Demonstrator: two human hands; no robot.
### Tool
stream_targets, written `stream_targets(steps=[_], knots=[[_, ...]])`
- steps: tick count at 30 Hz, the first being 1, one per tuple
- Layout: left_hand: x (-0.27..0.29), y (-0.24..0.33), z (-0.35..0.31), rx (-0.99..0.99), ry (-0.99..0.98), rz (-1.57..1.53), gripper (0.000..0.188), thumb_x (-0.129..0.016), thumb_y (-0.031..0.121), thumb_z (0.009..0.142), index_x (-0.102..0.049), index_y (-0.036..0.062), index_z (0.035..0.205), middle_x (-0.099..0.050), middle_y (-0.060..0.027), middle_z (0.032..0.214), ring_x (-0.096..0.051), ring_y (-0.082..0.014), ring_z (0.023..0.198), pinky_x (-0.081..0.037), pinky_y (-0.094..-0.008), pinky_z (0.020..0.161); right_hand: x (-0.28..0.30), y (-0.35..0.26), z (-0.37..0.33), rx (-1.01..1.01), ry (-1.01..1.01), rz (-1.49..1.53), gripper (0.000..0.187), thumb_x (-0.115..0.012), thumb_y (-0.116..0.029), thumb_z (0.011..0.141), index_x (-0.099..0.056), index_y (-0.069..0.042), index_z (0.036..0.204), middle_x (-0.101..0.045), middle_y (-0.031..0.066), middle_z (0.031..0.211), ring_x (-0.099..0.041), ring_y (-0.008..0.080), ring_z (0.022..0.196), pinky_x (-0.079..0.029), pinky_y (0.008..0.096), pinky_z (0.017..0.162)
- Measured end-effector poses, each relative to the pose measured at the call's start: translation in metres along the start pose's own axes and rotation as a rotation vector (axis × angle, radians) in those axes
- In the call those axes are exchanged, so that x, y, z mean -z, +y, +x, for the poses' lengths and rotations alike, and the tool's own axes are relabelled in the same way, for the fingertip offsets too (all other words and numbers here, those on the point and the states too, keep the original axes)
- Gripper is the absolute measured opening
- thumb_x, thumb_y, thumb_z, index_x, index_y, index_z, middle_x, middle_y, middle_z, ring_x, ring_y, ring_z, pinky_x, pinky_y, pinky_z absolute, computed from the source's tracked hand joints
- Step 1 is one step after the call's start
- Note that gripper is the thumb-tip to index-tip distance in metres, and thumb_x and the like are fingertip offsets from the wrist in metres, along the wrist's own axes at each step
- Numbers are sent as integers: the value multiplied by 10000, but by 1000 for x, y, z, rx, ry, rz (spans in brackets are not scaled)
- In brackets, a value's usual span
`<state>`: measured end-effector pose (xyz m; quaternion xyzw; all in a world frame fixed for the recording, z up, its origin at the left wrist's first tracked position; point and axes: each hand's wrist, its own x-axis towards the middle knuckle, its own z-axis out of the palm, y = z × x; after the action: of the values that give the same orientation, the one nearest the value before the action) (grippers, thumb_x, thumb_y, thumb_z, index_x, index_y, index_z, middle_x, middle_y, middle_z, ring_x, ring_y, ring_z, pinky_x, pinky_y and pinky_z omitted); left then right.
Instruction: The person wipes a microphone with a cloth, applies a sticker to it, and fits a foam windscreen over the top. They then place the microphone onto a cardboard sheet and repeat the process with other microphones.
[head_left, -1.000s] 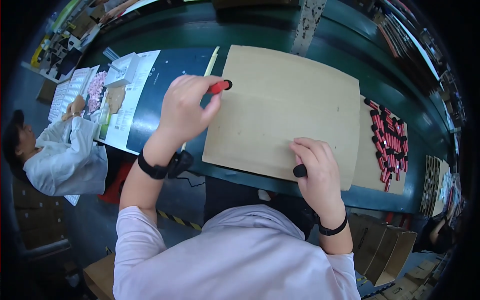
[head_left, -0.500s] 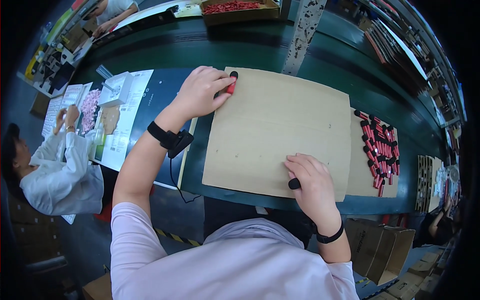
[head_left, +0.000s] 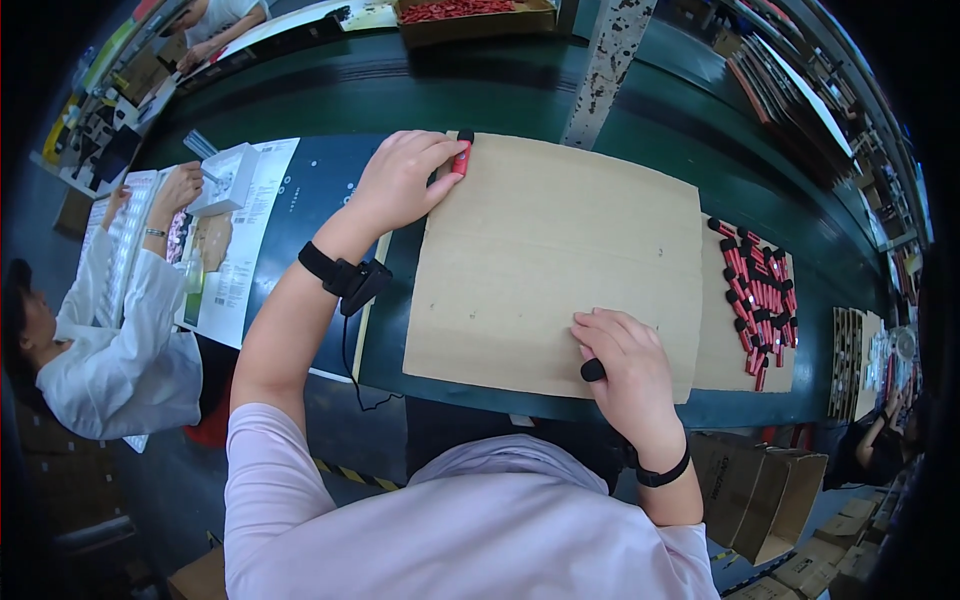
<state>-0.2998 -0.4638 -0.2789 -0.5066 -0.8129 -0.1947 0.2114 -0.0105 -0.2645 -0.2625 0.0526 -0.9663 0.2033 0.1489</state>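
Left hand [head_left: 405, 178] pinches red tube [head_left: 461, 162]; square it to cardboard sheet [head_left: 555, 265]'s far-left corner; right hand [head_left: 632, 375] grips black-capped piece [head_left: 592, 370].

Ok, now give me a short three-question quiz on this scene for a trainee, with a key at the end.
1. Multiple choice: where on the large cardboard sheet is the left hand holding a red tube?
A) near-right corner
B) far-left corner
C) the middle

2. True or false: the right hand is empty.

3. Fill in the blank: the spread of black-capped red tubes lies to the ____ of the large cardboard sheet.

Key: 1. B. 2. False; a rounded black end sticks out from its grasp, the rest hidden. 3. Right.
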Motion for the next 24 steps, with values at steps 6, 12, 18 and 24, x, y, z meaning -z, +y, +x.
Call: stream_targets(steps=[6, 12, 18, 24], knots=[[30, 29, -13, -31, 51, -126, 377, -717, 145, 813, -633, 85, 1175, -645, -118, 1149, -588, -313, 1086, -437, -400, 978, 7, -4, 1, 33, 28, 66, 288, -630, 29, 754, -634, -50, 1030, -656, 98, 1038, -614, 307, 1002, -473, 408, 847], [84, 145, -51, -150, -89, -450, 396, -742, 96, 735, -645, 74, 1118, -654, -96, 1079, -614, -282, 1018, -440, -454, 963, 11, -26, 4, -7, -113, 309, 300, -633, 26, 758, -620, -45, 1050, -639, 126, 956, -624, 317, 831, -503, 386, 723], [74, 172, -75, -150, -9, -488, 348, -761, 58, 717, -657, 63, 1049, -673, -66, 964, -644, -239, 857, -446, -471, 954, 11, -44, 15, -14, -115, 532, 368, -700, 18, 744, -605, -32, 1096, -630, 112, 866, -622, 244, 745, -493, 326, 621], [70, 177, -90, 72, 79, -669, 292, -765, 57, 739, -657, 44, 1010, -683, -83, 904, -647, -239, 836, -444, -482, 960, 15, -34, -5, -105, 2, 745, 398, -754, 11, 731, -621, -5, 1106, -632, 82, 820, -589, 182, 713, -458, 264, 596]])
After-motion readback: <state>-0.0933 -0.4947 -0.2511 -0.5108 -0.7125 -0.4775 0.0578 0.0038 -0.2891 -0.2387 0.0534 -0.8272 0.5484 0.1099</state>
